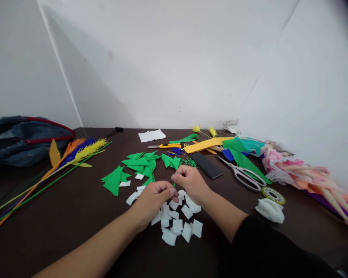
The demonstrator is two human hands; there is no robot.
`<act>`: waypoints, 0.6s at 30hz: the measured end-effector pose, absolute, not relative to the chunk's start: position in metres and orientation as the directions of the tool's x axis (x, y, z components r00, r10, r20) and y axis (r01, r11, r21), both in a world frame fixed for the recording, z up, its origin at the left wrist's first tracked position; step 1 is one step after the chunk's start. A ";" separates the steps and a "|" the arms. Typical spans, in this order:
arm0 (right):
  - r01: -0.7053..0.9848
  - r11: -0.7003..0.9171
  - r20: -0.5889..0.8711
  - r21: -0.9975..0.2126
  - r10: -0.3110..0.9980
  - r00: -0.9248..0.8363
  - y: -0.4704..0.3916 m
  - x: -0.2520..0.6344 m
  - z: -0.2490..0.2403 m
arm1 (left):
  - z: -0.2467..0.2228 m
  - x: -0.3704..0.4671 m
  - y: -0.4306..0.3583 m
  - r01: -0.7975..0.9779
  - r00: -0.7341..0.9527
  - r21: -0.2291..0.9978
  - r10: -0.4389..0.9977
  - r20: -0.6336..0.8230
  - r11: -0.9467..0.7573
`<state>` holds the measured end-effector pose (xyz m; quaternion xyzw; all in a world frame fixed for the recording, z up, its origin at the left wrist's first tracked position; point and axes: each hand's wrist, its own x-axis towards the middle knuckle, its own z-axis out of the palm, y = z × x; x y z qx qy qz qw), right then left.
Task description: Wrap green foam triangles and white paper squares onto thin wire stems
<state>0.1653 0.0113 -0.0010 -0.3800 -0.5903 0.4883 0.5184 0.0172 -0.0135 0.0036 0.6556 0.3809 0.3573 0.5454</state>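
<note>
My left hand (156,199) and my right hand (191,183) nearly meet over the middle of the dark table (104,227). Both have their fingers pinched together. Between the fingertips shows a small green piece (174,185), seemingly in the right hand's pinch; what the left fingers hold is too small to make out. White paper squares (177,226) lie scattered below and around the hands. Beyond them are green cut triangles (139,164) and a small pile of thin green bits (190,161).
A black phone (206,165), scissors (243,173), a tape roll (273,195) and crumpled tissue (270,210) lie at right, before dolls (298,166). A yellow cutter (171,146) lies behind. Colored stalks (60,164) and a denim item (29,141) are at left.
</note>
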 end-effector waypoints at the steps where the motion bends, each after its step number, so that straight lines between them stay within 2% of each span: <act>1: -0.131 0.200 0.226 -0.971 0.949 -0.221 0.012 0.166 -0.002 | 0.004 0.017 -0.013 0.095 0.447 0.989 0.893 0.055 -0.109; 3: -0.237 0.128 0.200 -0.963 0.928 -0.313 0.011 0.167 -0.002 | 0.004 0.017 -0.013 0.067 0.440 0.994 0.897 0.053 -0.092; 6: -0.269 0.107 0.203 -0.957 0.910 -0.362 0.009 0.167 -0.003 | 0.004 0.016 -0.013 0.032 0.444 0.996 0.894 0.056 -0.078; 13: -0.179 0.161 0.202 -0.971 0.949 -0.241 0.005 0.161 0.003 | 0.002 0.014 -0.013 0.055 0.493 0.994 0.868 0.054 -0.094; 18: -0.108 0.209 0.223 -0.972 0.964 -0.144 0.005 0.155 0.005 | 0.006 0.011 -0.014 0.213 0.498 0.936 0.855 0.144 -0.282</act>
